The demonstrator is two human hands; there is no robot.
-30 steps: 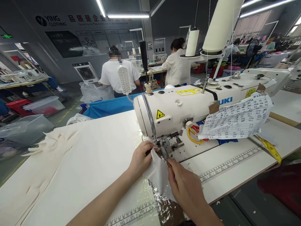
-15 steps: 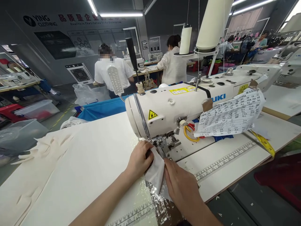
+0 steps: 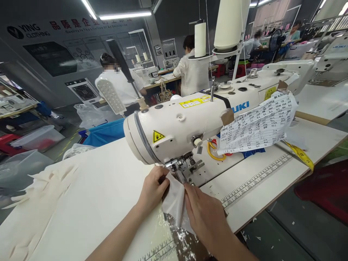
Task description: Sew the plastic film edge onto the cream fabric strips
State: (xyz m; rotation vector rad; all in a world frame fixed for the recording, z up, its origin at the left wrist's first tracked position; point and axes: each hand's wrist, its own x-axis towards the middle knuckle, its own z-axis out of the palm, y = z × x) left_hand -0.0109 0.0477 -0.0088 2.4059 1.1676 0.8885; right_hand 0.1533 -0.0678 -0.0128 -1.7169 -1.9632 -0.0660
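A piece of white fabric lies under the needle area of a white sewing machine. My left hand is closed on the fabric's left edge, close to the presser foot, with thumb and fingers pinched. On the other side, my right hand grips the right edge of the same cloth, its fingertips just in front of the machine's metal parts. The cloth hangs in a fold between both hands. Its end under the needle is hidden by the machine head and my fingers.
Cream fabric pieces lie at the table's left. Yellow-handled scissors, a handwritten paper sheet and a yellow tape measure are to the right. Thread cones stand above. Two people work at machines behind.
The view has shifted, so the machine and table sit further left in the picture. Both hands keep their hold on the white fabric, at nearly the same place by the needle.
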